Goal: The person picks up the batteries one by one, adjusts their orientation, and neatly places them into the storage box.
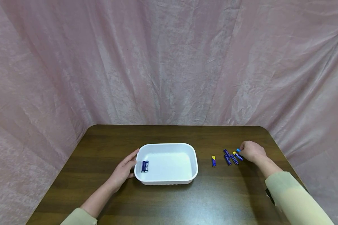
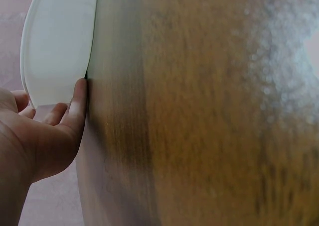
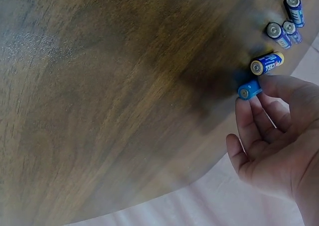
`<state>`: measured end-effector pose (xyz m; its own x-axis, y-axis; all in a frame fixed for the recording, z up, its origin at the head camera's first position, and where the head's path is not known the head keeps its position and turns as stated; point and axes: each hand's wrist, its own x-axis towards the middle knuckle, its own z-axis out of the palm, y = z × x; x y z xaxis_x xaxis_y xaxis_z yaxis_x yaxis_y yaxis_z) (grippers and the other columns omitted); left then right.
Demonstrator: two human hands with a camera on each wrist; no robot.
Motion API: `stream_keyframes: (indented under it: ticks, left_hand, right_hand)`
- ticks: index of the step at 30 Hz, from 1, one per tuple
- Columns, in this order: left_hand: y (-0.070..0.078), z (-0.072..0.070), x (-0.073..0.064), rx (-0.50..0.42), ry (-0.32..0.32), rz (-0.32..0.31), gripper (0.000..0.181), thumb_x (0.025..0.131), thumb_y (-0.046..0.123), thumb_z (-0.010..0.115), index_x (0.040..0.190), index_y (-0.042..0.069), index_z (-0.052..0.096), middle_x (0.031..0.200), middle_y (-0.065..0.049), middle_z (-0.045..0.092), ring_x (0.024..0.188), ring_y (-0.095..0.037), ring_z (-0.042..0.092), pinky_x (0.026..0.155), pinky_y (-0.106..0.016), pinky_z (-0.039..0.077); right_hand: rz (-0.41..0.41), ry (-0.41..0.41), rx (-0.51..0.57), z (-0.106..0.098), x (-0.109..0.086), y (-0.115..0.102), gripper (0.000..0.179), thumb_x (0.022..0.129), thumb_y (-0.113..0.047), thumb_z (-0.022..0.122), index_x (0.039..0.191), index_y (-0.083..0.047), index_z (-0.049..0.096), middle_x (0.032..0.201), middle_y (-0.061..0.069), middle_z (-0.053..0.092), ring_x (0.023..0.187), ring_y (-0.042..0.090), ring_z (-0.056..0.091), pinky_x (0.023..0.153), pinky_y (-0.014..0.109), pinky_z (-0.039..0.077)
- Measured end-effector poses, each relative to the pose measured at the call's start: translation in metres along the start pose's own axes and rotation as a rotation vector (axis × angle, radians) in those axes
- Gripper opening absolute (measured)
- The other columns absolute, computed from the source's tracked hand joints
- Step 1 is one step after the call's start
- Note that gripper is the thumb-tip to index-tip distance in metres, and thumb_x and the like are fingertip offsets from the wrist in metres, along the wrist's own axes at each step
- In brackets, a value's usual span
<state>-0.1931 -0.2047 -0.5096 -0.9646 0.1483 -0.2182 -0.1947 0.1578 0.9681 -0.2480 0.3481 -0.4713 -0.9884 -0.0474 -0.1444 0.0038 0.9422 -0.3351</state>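
Observation:
My left hand [image 1: 124, 171] rests against the left end of a white plastic tray [image 1: 169, 182], its fingers spread along the outer wall and rim. From low down, the left wrist view shows the fingertips at the tray's end. Two dark blue batteries [image 1: 145, 166] lie side by side inside the tray, near that end. At the right of the table, my right hand [image 1: 252, 151] pinches a light blue battery [image 3: 249, 89] between thumb and fingers. Beside it lies a blue-and-yellow battery [image 3: 267, 63], with several dark blue batteries [image 1: 227, 160] clustered just to the left.
Another blue-and-yellow battery [image 1: 213, 161] lies apart, between the tray and the cluster. The dark brown wooden table [image 1: 169, 206] has rounded far corners, and its right edge runs close to my right hand. Pink curtains [image 1: 169, 62] hang behind and at both sides.

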Motion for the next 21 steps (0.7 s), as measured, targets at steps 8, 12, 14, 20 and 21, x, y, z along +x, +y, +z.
stream_keyframes:
  ticks: [8,12,14,20,21]
  left_hand:
    - [0.0,0.0,0.0,0.0,0.011,-0.003,0.05,0.108,0.024,0.049,0.157,0.032,0.041,0.163,-0.013,0.036,0.137,-0.033,0.047,0.088,-0.04,0.058]
    - [0.0,-0.001,0.0,0.006,0.013,-0.006,0.051,0.108,0.025,0.049,0.158,0.031,0.041,0.163,-0.013,0.035,0.139,-0.033,0.046,0.089,-0.04,0.058]
    - [0.0,-0.001,0.001,0.005,0.01,-0.007,0.051,0.108,0.025,0.049,0.158,0.031,0.04,0.163,-0.013,0.034,0.14,-0.033,0.045,0.089,-0.04,0.058]
    - [0.0,-0.002,0.001,0.007,0.009,-0.003,0.051,0.108,0.025,0.049,0.158,0.031,0.04,0.163,-0.013,0.035,0.14,-0.033,0.045,0.089,-0.04,0.058]
    - [0.0,-0.002,0.001,0.007,0.007,-0.001,0.051,0.108,0.025,0.049,0.158,0.031,0.04,0.163,-0.013,0.034,0.14,-0.033,0.044,0.09,-0.04,0.057]
  right_hand:
    - [0.007,0.044,0.019,-0.01,-0.001,-0.004,0.021,0.094,-0.02,0.066,0.101,0.0,0.07,0.099,0.016,0.071,0.085,0.031,0.064,0.074,0.052,0.053]
    - [0.021,0.029,0.046,-0.017,-0.005,-0.009,0.027,0.097,-0.023,0.065,0.108,0.002,0.069,0.105,0.018,0.071,0.09,0.033,0.065,0.072,0.051,0.053]
    - [0.023,0.022,0.063,-0.021,-0.007,-0.011,0.029,0.098,-0.024,0.065,0.109,0.002,0.069,0.103,0.017,0.07,0.088,0.032,0.065,0.071,0.049,0.053]
    - [-0.005,0.031,0.096,-0.03,-0.009,-0.022,0.031,0.097,-0.025,0.065,0.11,0.003,0.068,0.094,0.011,0.071,0.083,0.027,0.063,0.07,0.045,0.052]
    - [-0.009,0.032,0.1,-0.032,-0.009,-0.025,0.031,0.097,-0.025,0.065,0.111,0.003,0.068,0.093,0.01,0.071,0.084,0.026,0.064,0.071,0.046,0.052]
